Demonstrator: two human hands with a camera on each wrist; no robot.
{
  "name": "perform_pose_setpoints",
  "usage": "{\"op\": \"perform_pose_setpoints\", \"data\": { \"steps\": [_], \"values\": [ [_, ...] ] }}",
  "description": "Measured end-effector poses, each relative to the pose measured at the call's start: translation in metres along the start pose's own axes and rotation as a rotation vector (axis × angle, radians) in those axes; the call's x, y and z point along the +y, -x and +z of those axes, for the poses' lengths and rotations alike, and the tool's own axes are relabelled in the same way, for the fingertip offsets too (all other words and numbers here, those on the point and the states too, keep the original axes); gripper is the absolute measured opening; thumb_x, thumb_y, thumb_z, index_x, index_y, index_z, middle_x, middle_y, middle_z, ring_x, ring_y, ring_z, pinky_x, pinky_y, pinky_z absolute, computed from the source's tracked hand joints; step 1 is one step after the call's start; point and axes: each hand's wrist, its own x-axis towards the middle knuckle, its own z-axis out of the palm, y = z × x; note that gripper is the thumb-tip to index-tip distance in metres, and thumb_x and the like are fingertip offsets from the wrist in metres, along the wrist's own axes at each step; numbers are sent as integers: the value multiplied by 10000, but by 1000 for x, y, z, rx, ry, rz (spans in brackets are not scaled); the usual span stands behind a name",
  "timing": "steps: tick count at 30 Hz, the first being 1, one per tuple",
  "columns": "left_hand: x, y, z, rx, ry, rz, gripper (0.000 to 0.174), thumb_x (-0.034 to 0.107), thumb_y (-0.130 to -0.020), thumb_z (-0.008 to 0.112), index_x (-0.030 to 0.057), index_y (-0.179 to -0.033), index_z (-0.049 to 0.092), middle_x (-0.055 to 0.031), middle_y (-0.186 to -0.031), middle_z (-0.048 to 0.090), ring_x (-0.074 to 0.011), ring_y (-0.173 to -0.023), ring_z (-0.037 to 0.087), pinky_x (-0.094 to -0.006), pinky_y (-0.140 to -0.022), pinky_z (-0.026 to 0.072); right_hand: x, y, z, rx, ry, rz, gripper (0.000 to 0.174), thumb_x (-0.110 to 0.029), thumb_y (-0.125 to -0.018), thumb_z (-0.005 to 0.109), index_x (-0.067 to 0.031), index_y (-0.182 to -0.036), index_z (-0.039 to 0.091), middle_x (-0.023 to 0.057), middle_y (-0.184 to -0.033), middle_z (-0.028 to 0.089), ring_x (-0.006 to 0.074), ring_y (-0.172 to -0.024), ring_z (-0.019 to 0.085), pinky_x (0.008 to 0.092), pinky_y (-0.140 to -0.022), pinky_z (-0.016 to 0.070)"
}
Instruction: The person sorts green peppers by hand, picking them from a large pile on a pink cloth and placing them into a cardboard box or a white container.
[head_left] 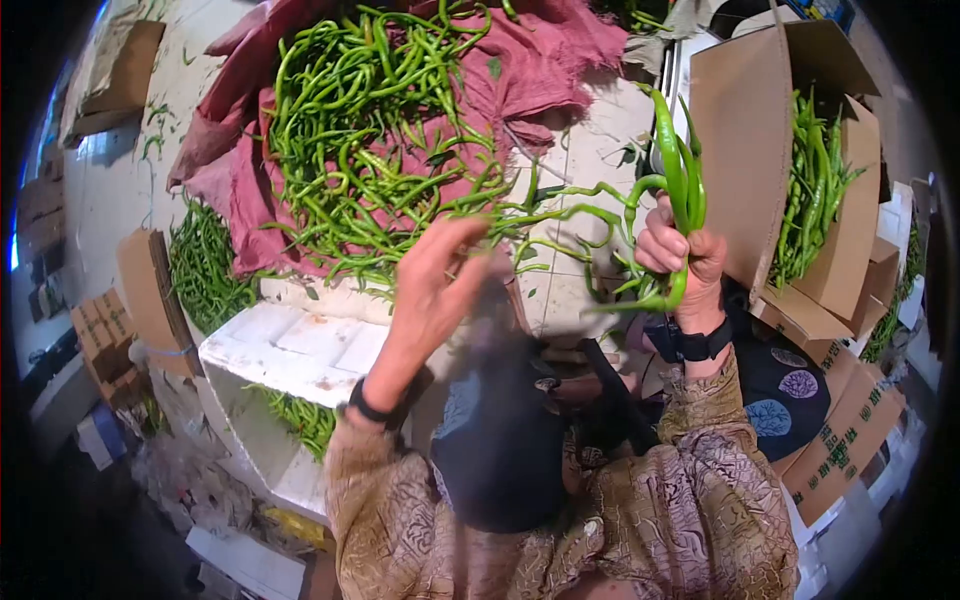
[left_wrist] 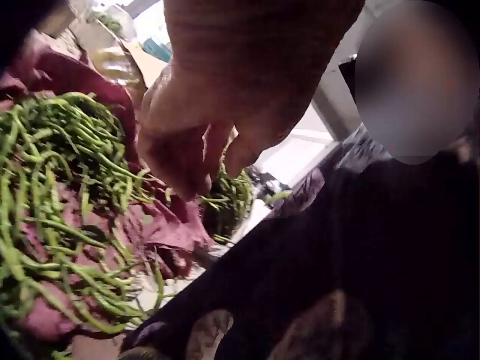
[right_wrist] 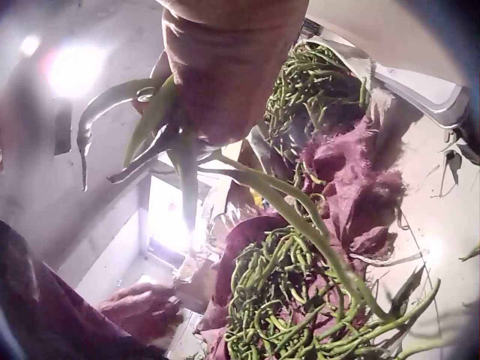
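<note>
My right hand (head_left: 690, 255) grips a bunch of long green chili peppers (head_left: 675, 165), raised in front of the cardboard box on the right. Some held peppers point up past the fist, while others hang below it in the right wrist view. My left hand (head_left: 435, 285), blurred, hovers over the near edge of a big pile of green chili peppers (head_left: 360, 90). Its fingers (left_wrist: 172, 161) are loosely bent, with nothing seen between them. The pile lies on a pink-red woven cloth (head_left: 520, 60), and curly peppers (head_left: 590, 215) trail from it toward my right hand.
At the right, an open cardboard box (head_left: 735, 130) contains upright peppers (head_left: 815, 190). A white foam box (head_left: 290, 345) with peppers inside stands at front left. More peppers (head_left: 205, 265) lie beside folded cardboard (head_left: 155, 295). Someone's dark-clad knee (head_left: 790, 390) is near the right box.
</note>
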Motion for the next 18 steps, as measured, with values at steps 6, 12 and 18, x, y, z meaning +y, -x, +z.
{"op": "perform_pose_setpoints", "data": {
  "steps": [6, 12, 18],
  "values": [
    [-3, -83, 64, -479, 208, 437, 723, 131, -754, 683, 17, -1397, 373, -184, -1336, 491, -277, -1242, 472, -364, -1057, 354, 0, 6, 34, -46, -39, 24, 462, -132, -715, 735, 2, -1116, 550, 24, -625, 494, 127, -495, 462, 271, -499, 329],
    [12, -68, 89, -892, 230, -8, 438, 186, -842, 630, -13, -1222, 544, -69, -993, 648, -126, -919, 577, -275, -861, 457, -7, 10, 35, -87, 4, -28, 450, -142, -751, 708, 23, -1125, 517, 43, -685, 499, 140, -557, 470, 278, -525, 339],
    [57, -50, 38, -686, 929, -195, 408, 206, -945, 517, -62, -1243, 439, -154, -1059, 637, -230, -1014, 598, -366, -927, 473, -8, 19, 61, 143, 215, -133, 493, -136, -782, 680, 32, -1201, 483, 94, -813, 538, 185, -713, 512, 308, -651, 422]
  ]
}}
